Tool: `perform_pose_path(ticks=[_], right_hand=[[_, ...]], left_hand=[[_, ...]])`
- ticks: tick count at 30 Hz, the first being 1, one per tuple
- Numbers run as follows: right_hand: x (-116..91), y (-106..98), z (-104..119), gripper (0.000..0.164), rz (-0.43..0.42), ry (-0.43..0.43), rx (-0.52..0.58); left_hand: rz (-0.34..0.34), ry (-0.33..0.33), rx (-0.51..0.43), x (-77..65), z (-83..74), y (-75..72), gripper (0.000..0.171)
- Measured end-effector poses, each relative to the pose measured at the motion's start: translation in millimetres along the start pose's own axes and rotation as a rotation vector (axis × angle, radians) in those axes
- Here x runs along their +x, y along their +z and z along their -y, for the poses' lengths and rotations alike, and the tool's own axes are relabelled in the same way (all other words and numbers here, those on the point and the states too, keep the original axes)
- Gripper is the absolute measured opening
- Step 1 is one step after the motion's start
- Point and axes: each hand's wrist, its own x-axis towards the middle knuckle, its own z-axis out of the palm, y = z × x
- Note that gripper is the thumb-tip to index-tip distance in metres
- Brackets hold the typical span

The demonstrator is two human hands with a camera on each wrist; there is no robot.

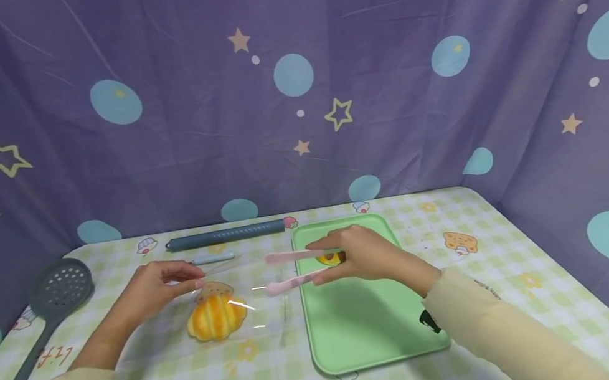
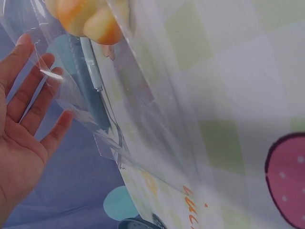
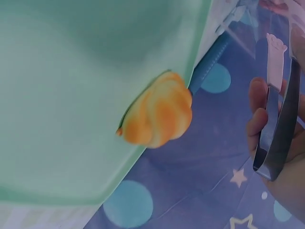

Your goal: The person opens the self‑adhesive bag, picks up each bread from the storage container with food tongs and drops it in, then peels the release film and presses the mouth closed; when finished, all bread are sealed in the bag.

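My left hand (image 1: pixel 159 287) pinches the edge of a clear plastic bag (image 1: pixel 282 318) between thumb and fingertips. A striped yellow-orange toy bread (image 1: pixel 217 318) shows through the bag's film, low over the cloth. My right hand (image 1: pixel 365 255) grips a pair of metal tongs (image 3: pixel 275 143) with pink tips, their two arms spread apart and pointing left toward the bag. Nothing sits between the tips. Under the right hand, a second bread (image 3: pixel 159 112) lies on the green tray (image 1: pixel 374 332) near its far end, partly hidden by that hand in the head view.
A grey skimmer (image 1: pixel 62 290) with a mint handle lies along the left side. At the back rests a long dark blue stick-like tool (image 1: pixel 225 235). A utensil with a light blue handle (image 1: pixel 215 258) lies before it. A purple curtain (image 1: pixel 297 122) hangs behind the checked tablecloth (image 1: pixel 497 293).
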Motion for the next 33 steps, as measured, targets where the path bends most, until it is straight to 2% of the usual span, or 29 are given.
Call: perform_pose_path(ticks=[11, 25, 33], right_hand=[[-27, -16, -22, 0.061, -0.066, 0.065, -0.062], [-61, -19, -57, 0.062, -0.162, 0.162, -0.104], [-76, -17, -78, 0.062, -0.193, 0.254, -0.108]], left_hand=[[-0.001, -0.001, 0.016, 0.7, -2.3, -0.2, 0.023], [0.001, 0.023, 0.014, 2.2, 1.7, 2.5, 0.023], [-0.005, 0.033, 0.036, 3.2, 1.8, 3.1, 0.021]])
